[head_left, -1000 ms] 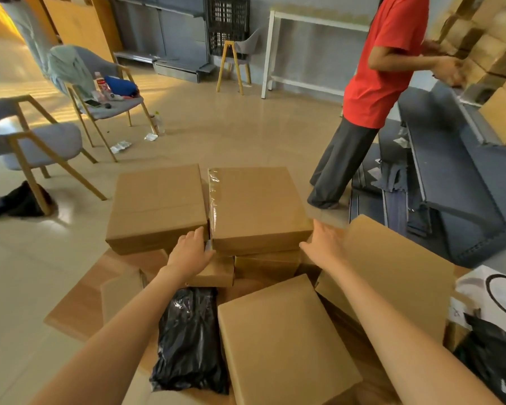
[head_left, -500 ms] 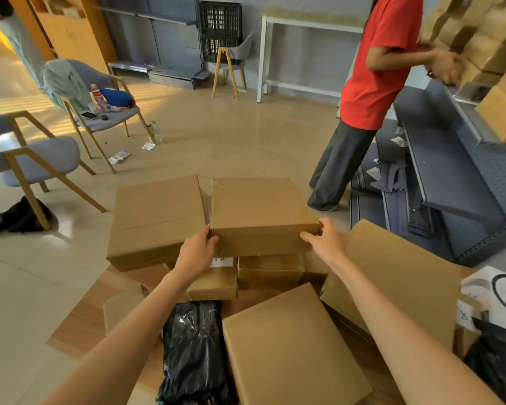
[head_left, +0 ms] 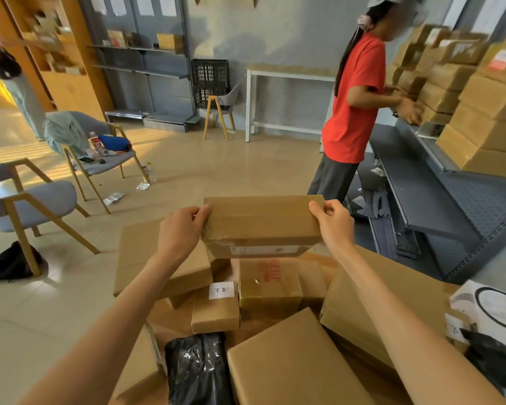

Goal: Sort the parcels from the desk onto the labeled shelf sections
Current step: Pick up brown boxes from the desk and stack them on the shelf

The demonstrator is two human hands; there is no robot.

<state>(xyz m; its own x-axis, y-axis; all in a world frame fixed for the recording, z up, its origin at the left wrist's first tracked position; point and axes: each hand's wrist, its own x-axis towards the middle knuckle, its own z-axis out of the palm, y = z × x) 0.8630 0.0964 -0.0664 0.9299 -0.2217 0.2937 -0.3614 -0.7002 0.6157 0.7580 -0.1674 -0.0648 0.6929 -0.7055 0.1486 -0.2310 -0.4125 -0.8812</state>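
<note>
A flat brown cardboard parcel (head_left: 262,222) is lifted above the pile and tilted up, so a white label on its lower face shows. My left hand (head_left: 181,230) grips its left edge and my right hand (head_left: 335,223) grips its right edge. Below lie several more parcels on the desk: a wide flat box (head_left: 146,252) at left, a small box with a handwritten label (head_left: 216,309), a box with red print (head_left: 270,285), a black plastic bag (head_left: 199,369), a flat box (head_left: 292,363) in front and a large box (head_left: 377,299) at right.
A person in a red shirt (head_left: 352,100) stands at the grey shelf (head_left: 421,194) on the right, which holds stacked brown boxes (head_left: 479,92). Two grey chairs (head_left: 30,200) stand left on the tiled floor. A white table (head_left: 289,74) and a black crate (head_left: 209,83) stand by the back wall.
Both hands have taken hold of the parcel's side edges and raised it off the pile, tipping it upward. The boxes that lay under it now show. My view has lifted toward the room.
</note>
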